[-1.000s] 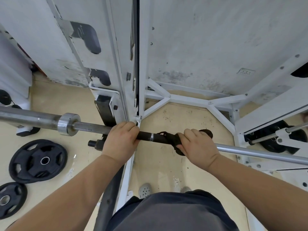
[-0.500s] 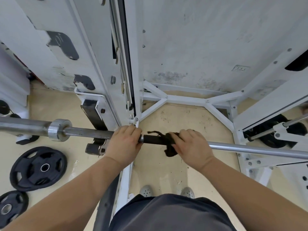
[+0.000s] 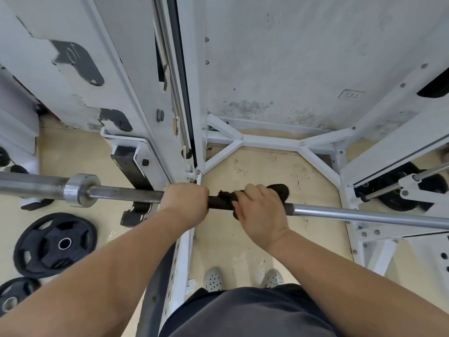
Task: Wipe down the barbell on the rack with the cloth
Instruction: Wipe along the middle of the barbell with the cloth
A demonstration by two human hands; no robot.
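Note:
A steel barbell [image 3: 364, 216] runs across the view at waist height, resting on the white rack [image 3: 155, 98], its collar at the left. My left hand [image 3: 184, 201] grips the bar just right of the rack upright. My right hand [image 3: 260, 212] holds a dark cloth [image 3: 224, 197] wrapped around the bar, close beside my left hand. Part of the cloth sticks out past my fingers on the far side and more hangs below the bar.
Black weight plates [image 3: 54, 244] lie on the tan floor at the left. More plates sit on a holder [image 3: 398, 190] at the right. The rack's white base braces [image 3: 272, 141] cross the floor ahead. My shoes [image 3: 213, 278] stand below the bar.
My right hand with the cloth slid left along the bar toward my left hand, then slightly back right. The left hand kept its grip.

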